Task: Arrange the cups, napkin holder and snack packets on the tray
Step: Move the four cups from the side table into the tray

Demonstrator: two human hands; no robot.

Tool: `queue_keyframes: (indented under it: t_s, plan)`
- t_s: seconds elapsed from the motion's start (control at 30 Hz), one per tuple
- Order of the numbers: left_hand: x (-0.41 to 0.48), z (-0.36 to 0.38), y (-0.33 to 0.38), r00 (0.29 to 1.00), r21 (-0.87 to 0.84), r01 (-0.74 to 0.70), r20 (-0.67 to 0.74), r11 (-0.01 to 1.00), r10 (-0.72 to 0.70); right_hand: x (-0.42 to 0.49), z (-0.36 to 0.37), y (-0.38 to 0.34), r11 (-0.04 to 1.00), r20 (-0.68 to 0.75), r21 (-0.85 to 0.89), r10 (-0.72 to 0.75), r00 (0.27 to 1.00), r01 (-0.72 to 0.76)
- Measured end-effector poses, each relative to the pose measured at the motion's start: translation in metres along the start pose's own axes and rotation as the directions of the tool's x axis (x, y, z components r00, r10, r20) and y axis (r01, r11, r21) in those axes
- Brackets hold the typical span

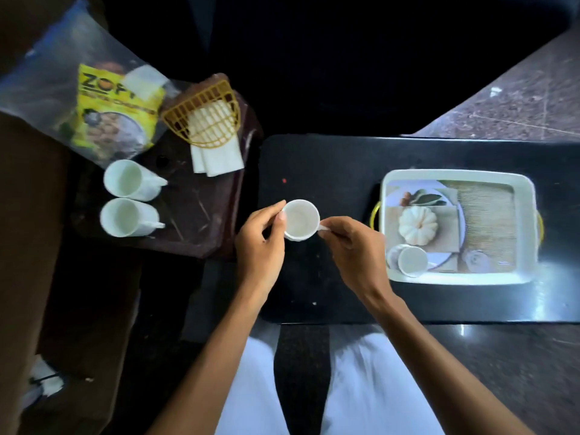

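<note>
A white cup [300, 219] hangs over the black table between my hands. My left hand [260, 243] grips its rim and side with thumb and fingers. My right hand [353, 246] pinches its handle. The white tray [527, 221] with a pumpkin picture lies to the right, with one white cup [412, 261] in its near left corner. Two more white cups [125, 180] [124, 217] stand on the brown stool at the left. Behind them lie a yellow napkin holder [204, 116] with white napkins and a yellow snack packet [113, 108] in a clear bag.
The brown stool [194, 215] sits left of the black table [329, 164]. A stone floor [518, 98] shows at the far right. My legs in light trousers are below the table's near edge.
</note>
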State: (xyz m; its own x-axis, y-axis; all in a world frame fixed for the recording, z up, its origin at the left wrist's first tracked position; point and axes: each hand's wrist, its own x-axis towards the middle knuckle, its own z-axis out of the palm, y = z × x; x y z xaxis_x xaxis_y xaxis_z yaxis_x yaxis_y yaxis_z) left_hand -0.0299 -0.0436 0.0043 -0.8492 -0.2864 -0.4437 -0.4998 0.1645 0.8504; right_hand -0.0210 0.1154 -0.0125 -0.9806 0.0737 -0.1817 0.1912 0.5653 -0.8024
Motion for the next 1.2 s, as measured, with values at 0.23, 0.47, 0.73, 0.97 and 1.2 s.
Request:
queue_keyframes:
  t_s: [0.23, 0.47, 0.73, 0.97, 1.2]
  plan:
    - [-0.041, 0.128, 0.016, 0.999, 0.048, -0.040, 0.032, 0.998, 0.039, 0.004, -0.106, 0.081, 0.999, -0.062, -0.020, 0.038, 0.997, -0.040]
    - [-0.047, 0.212, 0.009, 0.993, 0.085, 0.064, 0.094, 0.994, -0.072, 0.026, -0.153, 0.149, 0.996, -0.045, -0.071, 0.048, 0.998, -0.051]
    - [-0.038, 0.240, -0.014, 0.988, 0.163, 0.135, 0.057, 0.977, -0.146, 0.044, -0.146, 0.194, 0.997, 0.031, -0.075, 0.007, 0.999, -0.005]
    - [-0.035, 0.247, -0.023, 0.983, 0.167, 0.156, 0.073, 0.974, -0.170, 0.044, -0.143, 0.207, 0.999, 0.057, -0.047, 0.020, 0.998, -0.018]
    - [-0.027, 0.247, -0.028, 0.981, 0.176, 0.150, 0.095, 0.973, -0.168, 0.045, -0.141, 0.207, 0.997, 0.060, -0.075, 0.041, 0.997, -0.036]
